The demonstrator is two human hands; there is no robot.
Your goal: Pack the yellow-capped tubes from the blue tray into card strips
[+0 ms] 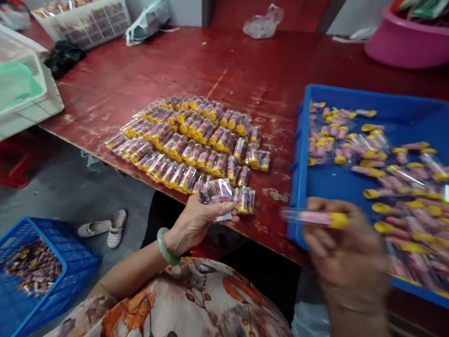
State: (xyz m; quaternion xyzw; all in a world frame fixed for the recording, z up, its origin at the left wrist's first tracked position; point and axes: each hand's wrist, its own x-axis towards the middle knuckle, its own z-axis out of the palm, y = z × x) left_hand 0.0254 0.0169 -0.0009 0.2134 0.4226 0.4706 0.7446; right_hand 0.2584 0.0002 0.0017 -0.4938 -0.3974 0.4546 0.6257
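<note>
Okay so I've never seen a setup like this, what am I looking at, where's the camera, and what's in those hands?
There is no machine here, just a person using two bare hands. The single picture comes from a camera worn on the head, looking forward and down. The left hand holds shiny printed slips, too small to read. The right hand, blurred, holds a clear tube with a yellow end and something pink inside. On the red table, rows of yellow-ended tubes lie in front of the person. To their right, a blue tray holds loose tubes in a jumble.
</note>
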